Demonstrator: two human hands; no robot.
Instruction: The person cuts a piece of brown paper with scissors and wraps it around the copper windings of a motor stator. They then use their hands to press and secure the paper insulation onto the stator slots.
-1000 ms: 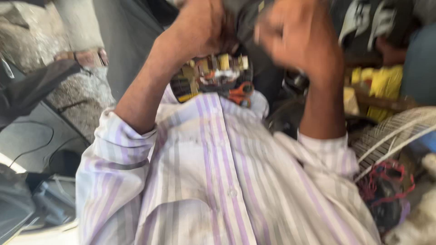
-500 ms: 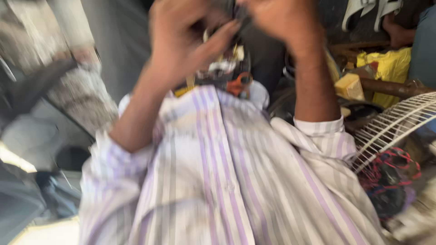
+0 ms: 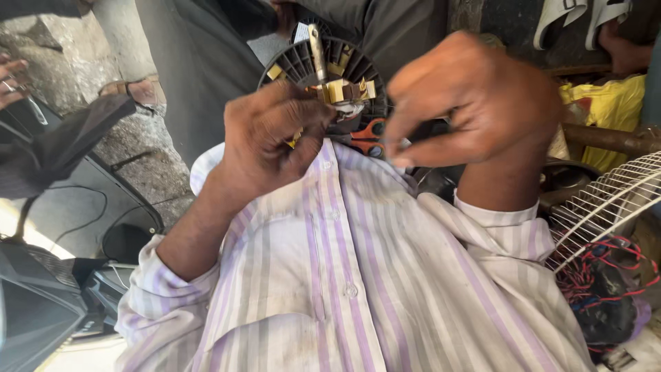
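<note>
Stone floor (image 3: 148, 162) (rough) bears black casing (image 3: 76, 207).

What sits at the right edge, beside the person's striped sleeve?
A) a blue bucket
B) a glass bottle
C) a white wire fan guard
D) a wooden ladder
C: a white wire fan guard curves in from the right edge, just past the striped sleeve, above tangled red wires.

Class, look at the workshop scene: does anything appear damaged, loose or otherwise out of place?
Yes. Beside the white wire fan guard at the right edge lies a tangle of loose red and blue wires, heaped untidily. The black round motor part between both hands shows exposed innards.
</note>
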